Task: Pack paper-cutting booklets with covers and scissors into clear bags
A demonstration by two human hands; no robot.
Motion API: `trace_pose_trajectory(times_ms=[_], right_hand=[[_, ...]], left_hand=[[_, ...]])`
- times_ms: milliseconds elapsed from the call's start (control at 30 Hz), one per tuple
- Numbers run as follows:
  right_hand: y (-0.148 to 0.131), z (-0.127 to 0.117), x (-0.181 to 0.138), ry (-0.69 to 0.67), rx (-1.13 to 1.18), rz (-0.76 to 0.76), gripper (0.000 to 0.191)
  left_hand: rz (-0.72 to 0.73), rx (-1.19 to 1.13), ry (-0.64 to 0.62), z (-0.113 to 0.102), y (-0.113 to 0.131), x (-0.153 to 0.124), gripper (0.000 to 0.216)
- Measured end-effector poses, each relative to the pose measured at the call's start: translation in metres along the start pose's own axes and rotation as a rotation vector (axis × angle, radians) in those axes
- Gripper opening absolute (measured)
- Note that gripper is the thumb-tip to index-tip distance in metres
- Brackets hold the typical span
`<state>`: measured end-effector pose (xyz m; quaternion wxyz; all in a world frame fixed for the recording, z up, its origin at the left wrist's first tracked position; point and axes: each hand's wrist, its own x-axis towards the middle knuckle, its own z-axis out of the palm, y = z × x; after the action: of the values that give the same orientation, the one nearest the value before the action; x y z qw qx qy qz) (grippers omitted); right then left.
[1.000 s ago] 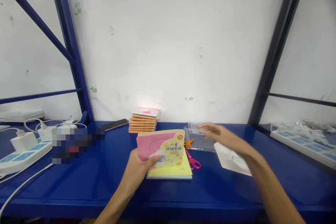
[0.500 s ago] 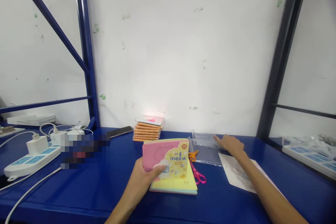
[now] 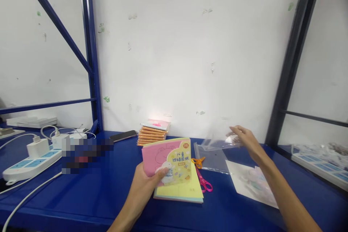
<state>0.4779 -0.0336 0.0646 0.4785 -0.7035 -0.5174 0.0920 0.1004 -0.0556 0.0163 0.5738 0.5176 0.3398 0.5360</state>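
My left hand (image 3: 146,183) grips a pink and yellow paper-cutting booklet (image 3: 174,163), thumb across the rabbit on its cover. The booklet is tilted up above a pile of yellow and pale blue paper sheets (image 3: 185,193). Just right of the pile lie pink scissors (image 3: 204,183) and orange scissors (image 3: 198,162), partly covered. Farther right, my right hand (image 3: 243,137) has its fingers closed on a clear plastic bag (image 3: 214,141), lifted off the table. Another clear bag (image 3: 213,159) lies flat below it.
A white sheet (image 3: 237,177) with a clear packet on it lies under my right forearm. Wrapped orange packs (image 3: 152,136) are stacked by the wall, beside a dark phone (image 3: 124,136). Power strips (image 3: 35,163) with cables sit at left, another (image 3: 320,165) at right.
My right hand has taken hold of a clear plastic bag and raised it from the table, moving slightly right. The booklet in my left hand has shifted a little left.
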Motion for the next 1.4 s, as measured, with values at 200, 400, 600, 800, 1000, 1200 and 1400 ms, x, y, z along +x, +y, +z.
trace_pose_trajectory(times_ms=[200,400,600,800,1000,1200,1400], right_hand=[[-0.059,0.004,-0.114,-0.043,0.143,-0.273,0.038],[-0.075,0.014,-0.140,-0.193,0.726,-0.230,0.034],[-0.067,0.013,-0.132,-0.320,0.878,-0.156,0.033],[-0.063,0.026,-0.126,-0.450,0.906,-0.184,0.032],[-0.072,0.028,-0.126,-0.529,0.669,-0.205,0.030],[-0.076,0.033,-0.128,-0.480,0.566,-0.173,0.040],[-0.068,0.035,-0.126,-0.455,0.658,-0.216,0.040]], left_hand=[[-0.078,-0.198,-0.065,0.001,0.030,-0.023,0.071],[-0.067,-0.185,-0.029,0.001,0.036,-0.026,0.077],[-0.053,-0.194,0.079,-0.011,0.042,-0.016,0.083],[-0.057,-0.218,0.107,-0.021,0.041,-0.009,0.083],[-0.100,-0.248,0.109,-0.018,0.041,-0.010,0.084],[-0.095,-0.218,0.012,-0.022,0.041,-0.010,0.083],[-0.089,-0.174,-0.070,-0.030,0.042,-0.008,0.075]])
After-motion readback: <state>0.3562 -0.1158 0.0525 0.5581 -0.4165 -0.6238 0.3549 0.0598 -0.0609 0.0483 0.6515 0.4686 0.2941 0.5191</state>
